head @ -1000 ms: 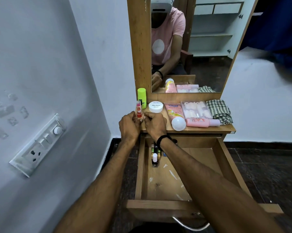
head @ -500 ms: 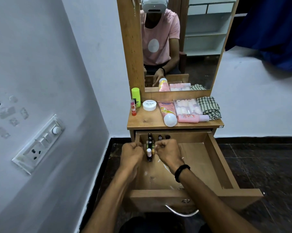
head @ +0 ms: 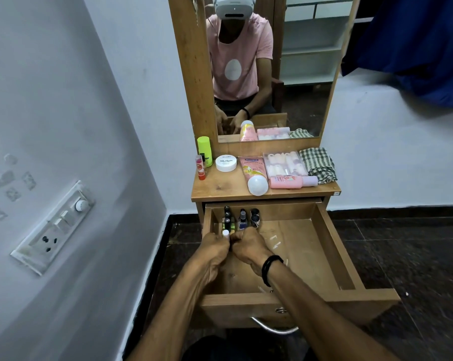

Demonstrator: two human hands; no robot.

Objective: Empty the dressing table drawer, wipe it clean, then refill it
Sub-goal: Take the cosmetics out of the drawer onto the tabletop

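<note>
Drawer open: left hand and right hand (fingers curled) grip white-capped bottle.

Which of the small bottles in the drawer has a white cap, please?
The frontmost bottle in the left row; the other bottles behind it have dark caps.

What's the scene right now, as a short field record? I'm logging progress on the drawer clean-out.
drawer: pulled open
in drawer: nail polish bottles standing in the back left corner
left hand: grips white-capped bottle inside the drawer
right hand: fingers curled beside the left; what its grip holds is hidden
tabletop: green bottle, red lip balm, white jar, pink tube, nail kit, pink bottle, checked cloth
cloth state: crumpled at the right back, untouched
</note>
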